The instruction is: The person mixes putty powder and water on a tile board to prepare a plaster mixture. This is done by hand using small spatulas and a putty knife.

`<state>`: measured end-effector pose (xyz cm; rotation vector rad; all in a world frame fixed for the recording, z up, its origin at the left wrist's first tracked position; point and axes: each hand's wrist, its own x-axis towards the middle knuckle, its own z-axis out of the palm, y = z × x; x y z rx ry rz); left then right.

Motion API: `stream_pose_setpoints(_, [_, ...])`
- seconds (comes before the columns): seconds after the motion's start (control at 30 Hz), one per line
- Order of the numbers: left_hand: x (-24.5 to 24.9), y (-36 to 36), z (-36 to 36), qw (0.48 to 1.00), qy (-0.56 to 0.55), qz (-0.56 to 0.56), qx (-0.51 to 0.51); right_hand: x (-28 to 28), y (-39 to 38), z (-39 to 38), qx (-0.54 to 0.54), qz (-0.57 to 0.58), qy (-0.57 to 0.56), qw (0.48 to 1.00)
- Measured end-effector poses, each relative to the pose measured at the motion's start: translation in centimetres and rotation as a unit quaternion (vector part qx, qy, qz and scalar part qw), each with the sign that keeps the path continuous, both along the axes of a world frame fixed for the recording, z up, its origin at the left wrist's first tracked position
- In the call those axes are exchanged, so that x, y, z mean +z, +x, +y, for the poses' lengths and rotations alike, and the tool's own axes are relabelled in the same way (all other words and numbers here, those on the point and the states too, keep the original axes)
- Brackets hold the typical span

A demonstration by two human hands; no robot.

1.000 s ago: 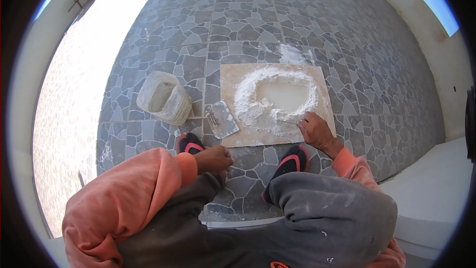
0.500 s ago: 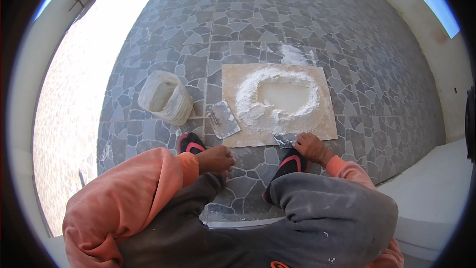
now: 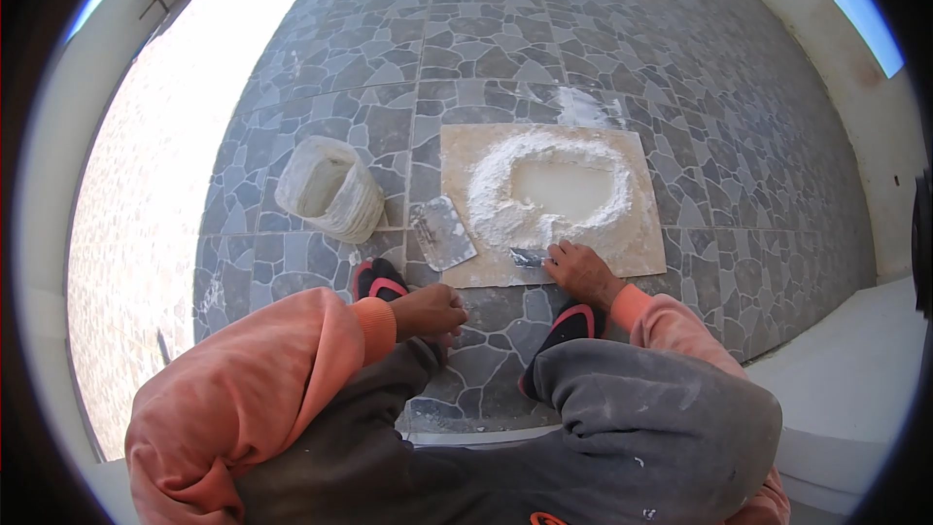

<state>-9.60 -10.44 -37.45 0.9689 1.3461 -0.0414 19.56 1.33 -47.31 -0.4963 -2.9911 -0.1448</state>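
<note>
A ring of white powder [image 3: 496, 196] lies on a tan board [image 3: 637, 262], with milky liquid [image 3: 564, 187] pooled in its middle. My right hand [image 3: 581, 272] is at the board's near edge, closed on a putty knife whose flat metal blade [image 3: 528, 258] points left, by the near side of the powder. Its handle is hidden in my fingers. My left hand [image 3: 430, 311] hangs curled in front of my left foot, short of the board; whether anything is inside it cannot be seen. A second flat metal plate [image 3: 443, 233], smeared white, rests partly on the board's left edge.
A translucent plastic container [image 3: 335, 196] with a cut-open top stands left of the board. White residue [image 3: 588, 107] marks the stone-patterned floor [image 3: 486, 29] beyond it. My feet in black and red flip-flops [image 3: 569, 326] are close to the board. A white ledge [image 3: 836, 360] is at the right.
My right hand has moved left and slightly forward along the board's near edge, carrying the putty knife closer to the powder. The left hand has barely moved.
</note>
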Motion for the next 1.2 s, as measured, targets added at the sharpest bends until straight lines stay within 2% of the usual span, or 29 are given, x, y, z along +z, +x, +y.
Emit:
stream_pose_setpoints(0.63, [0.0,0.0,0.1,1.0,0.006,0.008,-0.01,3.0,-4.0,4.2,-0.099,0.059,-0.06,0.992])
stream_pose_setpoints(0.83, [-0.3,-0.2,0.0,1.0,0.005,0.004,-0.007,3.8,-4.2,5.3,-0.174,0.103,-0.137,0.97])
stream_pose_setpoints(1.2, [0.2,-0.2,0.1,1.0,0.004,-0.002,0.0,7.9,-3.4,6.8,-0.22,0.194,-0.158,0.943])
